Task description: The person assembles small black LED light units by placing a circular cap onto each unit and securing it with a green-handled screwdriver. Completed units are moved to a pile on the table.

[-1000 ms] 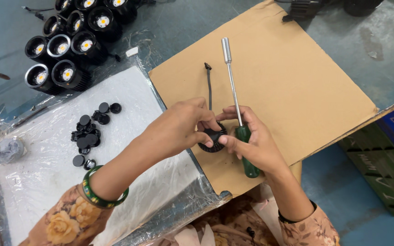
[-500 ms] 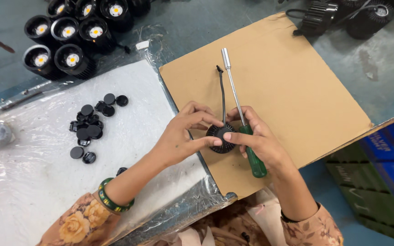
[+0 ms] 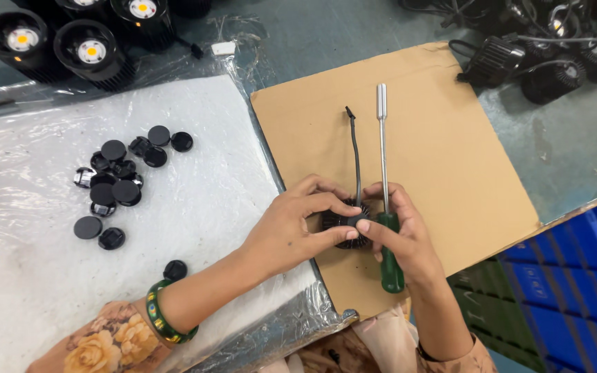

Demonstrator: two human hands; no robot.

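Cardboard (image 3: pixel 443 159): brown sheet lying on the table (image 3: pixel 561 159), carrying the work under both hands.
Heat sink (image 3: pixel 345 231): black finned round part sitting on the cardboard, between the two hands, mostly covered by fingers.
Wire (image 3: pixel 355 155): thin black lead running up from the heat sink across the cardboard, just beside the screwdriver shaft.
Left hand (image 3: pixel 291 228): reaching in from the left, fingers curling closed around the heat sink's left and upper edge, thumb pressing its lower side.
Right hand (image 3: pixel 402 231): coming from below, fingers closing on the heat sink's right side, while the palm is lying over the screwdriver handle.
Screwdriver (image 3: pixel 383 179): green handle partly under the right hand, metal shaft pointing away along the cardboard; whether it is being gripped or only covered cannot be told.
Caps (image 3: pixel 122 176): small black round pieces lying scattered on white plastic-covered foam (image 3: pixel 50 290), left of the cardboard, well apart from the hands.
Lamps (image 3: pixel 91 52): black round units with yellow centres standing at the upper left; more black units with cables at the upper right.
Bangle (image 3: pixel 160 321): green, on the left wrist.
Crate (image 3: pixel 575 276): blue, below the table edge at right.
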